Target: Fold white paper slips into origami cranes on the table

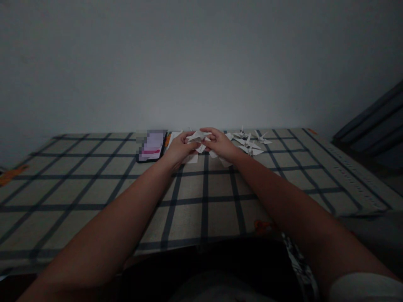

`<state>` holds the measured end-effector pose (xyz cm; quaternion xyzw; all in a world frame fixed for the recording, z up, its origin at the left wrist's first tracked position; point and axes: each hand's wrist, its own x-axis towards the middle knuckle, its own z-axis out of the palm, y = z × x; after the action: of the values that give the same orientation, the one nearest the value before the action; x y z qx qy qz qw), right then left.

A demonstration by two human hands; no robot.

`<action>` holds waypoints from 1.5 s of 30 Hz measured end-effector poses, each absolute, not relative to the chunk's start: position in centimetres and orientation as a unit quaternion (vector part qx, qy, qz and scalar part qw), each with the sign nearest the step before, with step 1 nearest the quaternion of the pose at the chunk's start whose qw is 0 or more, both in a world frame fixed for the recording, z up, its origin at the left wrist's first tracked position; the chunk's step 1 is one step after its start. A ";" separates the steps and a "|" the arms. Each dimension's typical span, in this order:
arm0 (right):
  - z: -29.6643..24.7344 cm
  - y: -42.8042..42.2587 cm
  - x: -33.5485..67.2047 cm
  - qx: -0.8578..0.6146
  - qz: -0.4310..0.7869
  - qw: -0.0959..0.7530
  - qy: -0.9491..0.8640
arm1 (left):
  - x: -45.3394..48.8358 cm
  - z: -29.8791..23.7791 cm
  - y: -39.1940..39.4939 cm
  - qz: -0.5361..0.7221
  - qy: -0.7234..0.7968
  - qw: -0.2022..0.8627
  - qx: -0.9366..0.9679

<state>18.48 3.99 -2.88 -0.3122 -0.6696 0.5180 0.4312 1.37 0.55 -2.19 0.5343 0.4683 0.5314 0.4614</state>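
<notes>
Both my arms reach forward over a checked cloth (94,184). My left hand (179,147) and my right hand (220,143) meet near the far edge, each pinching the same small piece of white folded paper (198,136) held just above the cloth. Loose white paper sheets (192,158) lie under my hands. To the right of my right hand sit several finished white paper cranes (250,144).
A phone (152,146) with a lit screen lies left of my left hand. A plain grey wall rises behind the cloth. A dark slanted panel (374,126) stands at the far right. My dark lap fills the bottom of the view.
</notes>
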 end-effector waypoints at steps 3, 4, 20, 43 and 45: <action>-2.9 4.1 18.6 -0.311 0.526 0.426 -0.667 | 1.4 -1.8 0.3 0.543 0.459 0.457 0.535; -2.9 4.1 18.7 -0.310 0.523 0.425 -0.671 | 1.4 -1.7 0.2 0.541 0.454 0.461 0.537; -2.9 3.8 18.5 -0.294 0.548 0.407 -0.669 | 1.4 -1.8 0.5 0.556 0.455 0.455 0.526; -2.1 4.1 19.3 -0.330 0.278 0.454 -0.779 | 1.5 -1.4 0.3 0.506 0.495 0.508 0.491; -2.1 4.3 19.4 -0.314 0.243 0.446 -0.802 | 1.7 -1.3 -0.1 0.481 0.499 0.503 0.516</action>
<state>19.41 4.34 -2.15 -0.3139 -0.8021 0.2434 0.4459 1.72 -0.13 -1.25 0.5158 0.4995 0.4813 0.5029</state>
